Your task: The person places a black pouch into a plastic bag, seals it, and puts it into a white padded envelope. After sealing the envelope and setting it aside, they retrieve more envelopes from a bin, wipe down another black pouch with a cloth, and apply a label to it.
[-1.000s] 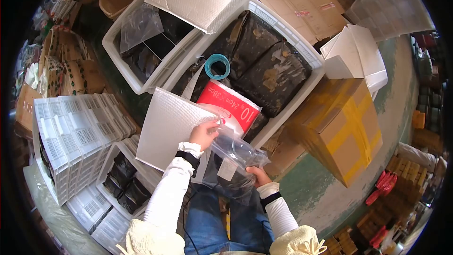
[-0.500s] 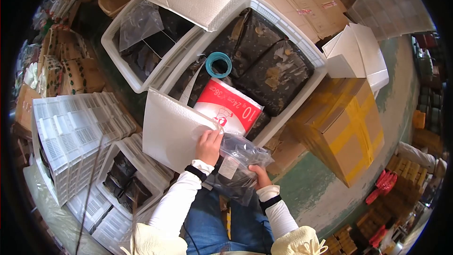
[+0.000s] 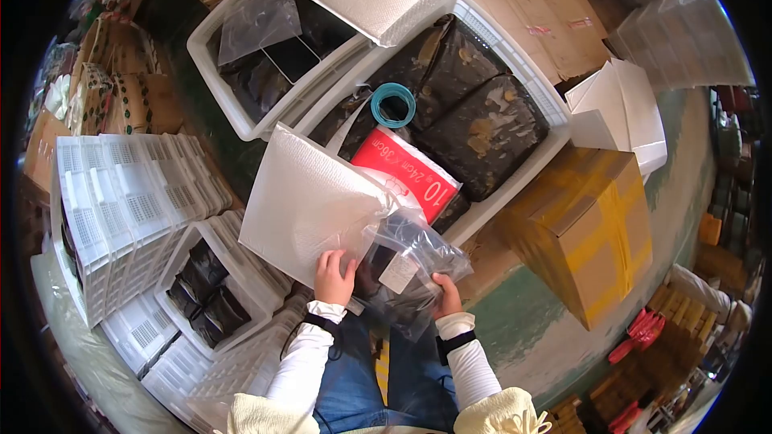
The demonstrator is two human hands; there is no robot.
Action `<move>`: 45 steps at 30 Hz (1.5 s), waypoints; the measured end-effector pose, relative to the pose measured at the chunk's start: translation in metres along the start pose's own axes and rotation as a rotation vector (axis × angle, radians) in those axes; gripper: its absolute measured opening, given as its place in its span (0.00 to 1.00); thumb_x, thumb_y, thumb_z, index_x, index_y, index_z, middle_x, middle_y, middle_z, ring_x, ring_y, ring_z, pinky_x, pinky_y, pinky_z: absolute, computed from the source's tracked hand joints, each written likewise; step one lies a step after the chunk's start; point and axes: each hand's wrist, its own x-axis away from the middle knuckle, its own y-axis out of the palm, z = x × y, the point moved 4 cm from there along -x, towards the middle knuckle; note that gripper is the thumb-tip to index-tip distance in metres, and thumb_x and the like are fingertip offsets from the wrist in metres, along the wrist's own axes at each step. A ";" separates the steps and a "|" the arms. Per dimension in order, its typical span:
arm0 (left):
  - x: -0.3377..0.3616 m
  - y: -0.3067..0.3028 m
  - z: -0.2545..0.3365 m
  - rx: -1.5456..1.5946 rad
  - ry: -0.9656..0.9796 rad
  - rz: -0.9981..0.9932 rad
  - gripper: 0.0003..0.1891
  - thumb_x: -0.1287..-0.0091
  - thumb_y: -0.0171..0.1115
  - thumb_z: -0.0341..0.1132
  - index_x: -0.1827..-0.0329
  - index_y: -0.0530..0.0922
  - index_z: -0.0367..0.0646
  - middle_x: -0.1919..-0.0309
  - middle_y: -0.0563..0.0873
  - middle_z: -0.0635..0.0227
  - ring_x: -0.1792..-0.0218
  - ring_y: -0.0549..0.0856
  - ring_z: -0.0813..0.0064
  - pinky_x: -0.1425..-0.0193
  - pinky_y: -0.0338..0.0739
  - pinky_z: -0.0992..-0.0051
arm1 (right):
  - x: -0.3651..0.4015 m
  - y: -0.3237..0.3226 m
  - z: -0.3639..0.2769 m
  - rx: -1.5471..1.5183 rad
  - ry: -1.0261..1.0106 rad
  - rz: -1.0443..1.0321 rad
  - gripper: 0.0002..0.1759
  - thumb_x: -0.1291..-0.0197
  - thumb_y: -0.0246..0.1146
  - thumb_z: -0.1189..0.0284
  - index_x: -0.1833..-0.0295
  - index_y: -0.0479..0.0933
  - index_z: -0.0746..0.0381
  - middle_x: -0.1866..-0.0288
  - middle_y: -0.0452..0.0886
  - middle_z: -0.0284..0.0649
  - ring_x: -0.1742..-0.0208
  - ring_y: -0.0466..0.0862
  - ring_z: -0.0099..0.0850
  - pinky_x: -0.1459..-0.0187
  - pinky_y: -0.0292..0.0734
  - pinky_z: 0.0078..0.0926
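Observation:
A clear plastic bag [image 3: 438,253] with dark contents and a white label [image 3: 399,272] lies over the front corner of the white crate [image 3: 555,124]. My right hand [image 3: 447,296] grips its right edge, thumb on top. My left hand [image 3: 334,277] rests at the lower edge of a white padded sheet [image 3: 310,201], fingers stretched out beside the bag's left side. Behind the bag, a red-and-white package [image 3: 410,173] printed "10" and "24cm X 36cm" sits in the crate. A teal tape roll [image 3: 393,105] stands next to it, on dark wrapped bundles [image 3: 486,128].
A second white crate [image 3: 229,104] with dark bags adjoins at the back left. Stacked white baskets [image 3: 133,209] stand on my left. To the right are a yellow-taped carton [image 3: 587,225] and a white box [image 3: 615,104]. Red gloves [image 3: 639,333] lie farther right.
My left hand has left the bag's upper edge and moved down and left to the padded sheet's lower edge. My right hand keeps its grip on the bag. The view has shifted slightly.

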 end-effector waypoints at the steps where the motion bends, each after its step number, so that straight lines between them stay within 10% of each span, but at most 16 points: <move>1: 0.004 -0.002 -0.003 0.001 -0.017 -0.015 0.13 0.44 0.62 0.32 0.56 0.76 0.39 0.59 0.77 0.57 0.56 0.76 0.54 0.51 0.72 0.62 | 0.001 0.002 -0.002 0.008 -0.021 -0.007 0.25 0.50 0.65 0.70 0.46 0.69 0.63 0.54 0.77 0.39 0.52 0.77 0.33 0.51 0.73 0.30; 12: 0.026 -0.018 -0.014 0.176 0.011 -0.175 0.08 0.43 0.63 0.32 0.63 0.77 0.38 0.68 0.78 0.58 0.64 0.78 0.56 0.61 0.74 0.66 | 0.012 0.029 -0.015 0.130 -0.076 -0.019 0.29 0.49 0.65 0.75 0.40 0.65 0.63 0.49 0.76 0.40 0.49 0.77 0.34 0.48 0.73 0.32; 16: 0.018 -0.019 0.002 0.137 0.009 0.042 0.06 0.38 0.57 0.29 0.71 0.73 0.37 0.73 0.75 0.57 0.69 0.76 0.54 0.66 0.70 0.62 | 0.013 0.026 -0.011 0.120 -0.021 -0.022 0.30 0.49 0.65 0.76 0.40 0.65 0.63 0.48 0.76 0.40 0.49 0.77 0.34 0.48 0.73 0.33; 21: 0.041 -0.018 0.026 0.212 -0.001 0.219 0.05 0.37 0.56 0.27 0.69 0.70 0.37 0.73 0.72 0.58 0.72 0.74 0.58 0.68 0.68 0.67 | 0.007 0.022 -0.004 0.091 0.007 -0.077 0.29 0.49 0.64 0.78 0.40 0.65 0.63 0.48 0.76 0.40 0.47 0.77 0.34 0.47 0.73 0.33; 26: 0.019 -0.006 0.027 0.139 -0.098 -0.018 0.12 0.39 0.61 0.36 0.60 0.71 0.39 0.72 0.74 0.60 0.71 0.76 0.61 0.68 0.70 0.65 | 0.024 0.050 -0.017 0.136 -0.043 -0.125 0.28 0.49 0.63 0.79 0.40 0.65 0.65 0.46 0.75 0.43 0.47 0.76 0.33 0.48 0.74 0.31; 32: -0.031 -0.002 0.051 -0.218 0.052 -0.036 0.17 0.38 0.56 0.44 0.48 0.71 0.49 0.64 0.77 0.57 0.66 0.81 0.56 0.66 0.77 0.62 | 0.027 0.034 -0.042 0.972 -0.198 0.020 0.32 0.50 0.70 0.69 0.42 0.65 0.69 0.55 0.80 0.42 0.57 0.80 0.32 0.57 0.74 0.25; 36: -0.036 0.013 0.039 -0.264 0.003 -0.004 0.11 0.38 0.55 0.38 0.54 0.73 0.49 0.67 0.76 0.61 0.72 0.81 0.58 0.72 0.76 0.62 | 0.060 0.063 -0.079 1.244 -0.453 0.273 0.37 0.55 0.73 0.60 0.45 0.66 0.69 0.58 0.79 0.50 0.57 0.80 0.40 0.55 0.73 0.29; 39: -0.039 0.011 0.038 -0.284 0.048 0.082 0.07 0.38 0.56 0.37 0.60 0.74 0.48 0.68 0.76 0.63 0.73 0.80 0.59 0.72 0.75 0.62 | 0.078 0.135 -0.099 1.598 -1.200 0.265 0.39 0.60 0.74 0.59 0.45 0.66 0.67 0.52 0.74 0.55 0.49 0.75 0.47 0.48 0.70 0.33; 42: -0.042 0.010 0.038 -0.218 0.044 0.095 0.05 0.37 0.55 0.37 0.63 0.74 0.46 0.67 0.77 0.61 0.71 0.80 0.55 0.69 0.75 0.60 | 0.075 0.202 -0.103 1.775 -1.499 0.268 0.39 0.62 0.74 0.68 0.42 0.66 0.64 0.48 0.71 0.49 0.43 0.71 0.45 0.44 0.67 0.40; 45: -0.043 0.009 0.034 -0.136 0.000 0.064 0.06 0.36 0.54 0.37 0.66 0.73 0.44 0.68 0.77 0.57 0.69 0.79 0.51 0.68 0.74 0.58 | 0.035 0.234 -0.079 2.043 -1.271 -0.146 0.33 0.59 0.70 0.67 0.43 0.70 0.61 0.43 0.70 0.49 0.41 0.69 0.48 0.42 0.67 0.41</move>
